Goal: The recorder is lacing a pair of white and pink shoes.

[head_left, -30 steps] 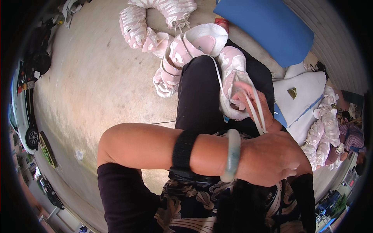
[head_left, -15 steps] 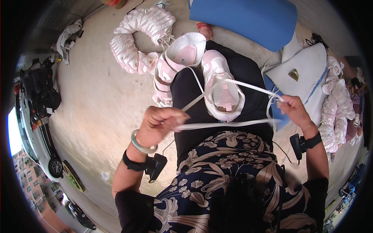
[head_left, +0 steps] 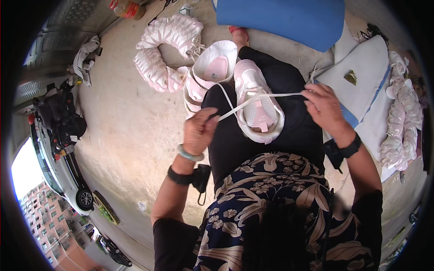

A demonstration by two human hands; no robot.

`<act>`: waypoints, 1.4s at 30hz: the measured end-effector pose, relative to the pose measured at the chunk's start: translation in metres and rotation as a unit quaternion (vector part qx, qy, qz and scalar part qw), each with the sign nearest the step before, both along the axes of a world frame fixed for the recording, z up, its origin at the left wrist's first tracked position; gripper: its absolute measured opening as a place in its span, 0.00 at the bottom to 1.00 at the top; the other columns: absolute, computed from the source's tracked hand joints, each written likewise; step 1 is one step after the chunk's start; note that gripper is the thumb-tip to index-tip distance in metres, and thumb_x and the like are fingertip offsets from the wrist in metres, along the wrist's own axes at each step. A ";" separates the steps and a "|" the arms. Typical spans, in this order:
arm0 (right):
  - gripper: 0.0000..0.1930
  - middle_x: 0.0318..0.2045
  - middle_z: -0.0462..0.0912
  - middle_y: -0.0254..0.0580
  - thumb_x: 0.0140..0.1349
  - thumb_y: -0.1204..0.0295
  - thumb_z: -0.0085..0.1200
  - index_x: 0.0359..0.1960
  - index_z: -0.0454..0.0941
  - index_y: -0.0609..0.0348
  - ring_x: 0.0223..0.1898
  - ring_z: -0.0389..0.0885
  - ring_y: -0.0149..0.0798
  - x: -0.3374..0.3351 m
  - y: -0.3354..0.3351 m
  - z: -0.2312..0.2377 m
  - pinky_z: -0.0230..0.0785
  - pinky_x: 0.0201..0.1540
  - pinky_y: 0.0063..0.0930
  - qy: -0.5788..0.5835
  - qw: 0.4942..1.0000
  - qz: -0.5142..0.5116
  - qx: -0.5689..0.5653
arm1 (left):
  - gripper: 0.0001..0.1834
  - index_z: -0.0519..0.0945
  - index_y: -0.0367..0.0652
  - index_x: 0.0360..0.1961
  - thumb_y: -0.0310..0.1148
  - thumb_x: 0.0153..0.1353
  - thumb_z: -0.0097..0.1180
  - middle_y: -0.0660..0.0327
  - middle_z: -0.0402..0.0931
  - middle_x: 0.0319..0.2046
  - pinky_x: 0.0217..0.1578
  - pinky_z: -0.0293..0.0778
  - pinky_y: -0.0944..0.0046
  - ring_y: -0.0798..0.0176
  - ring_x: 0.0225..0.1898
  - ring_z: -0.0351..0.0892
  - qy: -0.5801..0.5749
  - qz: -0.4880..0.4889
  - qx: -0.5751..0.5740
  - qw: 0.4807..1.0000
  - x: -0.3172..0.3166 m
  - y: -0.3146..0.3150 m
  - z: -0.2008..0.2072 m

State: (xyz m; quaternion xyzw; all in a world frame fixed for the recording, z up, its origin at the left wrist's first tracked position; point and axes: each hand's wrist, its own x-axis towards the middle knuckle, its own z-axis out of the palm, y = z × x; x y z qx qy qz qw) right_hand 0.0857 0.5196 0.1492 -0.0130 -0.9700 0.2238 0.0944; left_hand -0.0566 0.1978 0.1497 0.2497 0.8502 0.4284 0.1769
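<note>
A white and pale pink shoe (head_left: 247,72) rests on my thighs, its opening toward me and a pink tongue (head_left: 258,118) showing inside. From its front eyelets a white shoelace (head_left: 280,95) runs out to both sides. My left hand (head_left: 197,133), left of the shoe, is closed on one lace end. On the right, my right hand (head_left: 326,109) pinches the other end, with its remaining fingers loosely bent. Both lace ends are pulled out fairly straight. Against my left knee leans another white and pink shoe upper (head_left: 216,58), with a lace hanging by it.
A curved row of nested white and pink uppers (head_left: 156,56) lies on the concrete floor (head_left: 122,149) at far left. More bundled uppers (head_left: 402,117) lie at the right, beside a white sheet (head_left: 368,67) with blue edging. A blue panel (head_left: 280,22) stands ahead. A car (head_left: 63,176) is at far left.
My right hand has moved left and slightly up, closer to the shoe. My left hand has shifted slightly right. The loose lace stretch that crossed below the shoe no longer shows there.
</note>
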 end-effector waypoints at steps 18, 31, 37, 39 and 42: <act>0.02 0.21 0.74 0.44 0.53 0.75 0.47 0.24 0.69 0.58 0.25 0.77 0.49 -0.036 -0.010 -0.025 0.69 0.26 0.39 -0.048 0.996 0.073 -0.029 | 0.03 0.73 0.46 0.26 0.32 0.52 0.53 0.59 0.73 0.19 0.19 0.70 0.57 0.55 0.19 0.76 0.214 -0.142 -0.168 0.952 -0.019 0.044 0.006; 0.09 0.36 0.78 0.56 0.60 0.75 0.44 0.39 0.73 0.65 0.38 0.77 0.54 0.166 0.205 -0.055 0.70 0.42 0.36 -0.122 0.985 -0.114 0.050 | 0.05 0.74 0.49 0.31 0.27 0.54 0.47 0.56 0.74 0.23 0.21 0.70 0.54 0.49 0.24 0.75 0.282 -0.002 -0.353 0.892 -0.020 -0.166 -0.018; 0.12 0.41 0.77 0.54 0.62 0.74 0.42 0.45 0.72 0.63 0.44 0.75 0.53 0.245 0.308 -0.037 0.67 0.48 0.34 -0.185 0.951 -0.197 0.147 | 0.04 0.75 0.48 0.29 0.34 0.58 0.49 0.53 0.76 0.26 0.25 0.70 0.54 0.46 0.26 0.75 0.254 0.152 -0.424 0.856 -0.027 -0.285 0.014; 0.16 0.46 0.75 0.51 0.64 0.66 0.39 0.47 0.72 0.63 0.48 0.74 0.49 0.306 0.375 -0.022 0.65 0.51 0.32 -0.218 0.915 -0.194 0.279 | 0.06 0.76 0.48 0.29 0.36 0.58 0.50 0.55 0.74 0.19 0.23 0.69 0.57 0.50 0.22 0.74 0.190 0.212 -0.421 0.861 -0.047 -0.308 0.005; 0.17 0.48 0.75 0.46 0.65 0.64 0.40 0.48 0.72 0.63 0.50 0.73 0.37 0.299 0.395 -0.019 0.63 0.52 0.27 -0.134 0.933 -0.310 0.122 | 0.08 0.77 0.50 0.30 0.39 0.59 0.49 0.57 0.73 0.17 0.23 0.68 0.58 0.55 0.20 0.74 0.203 0.261 -0.410 0.850 -0.052 -0.339 0.032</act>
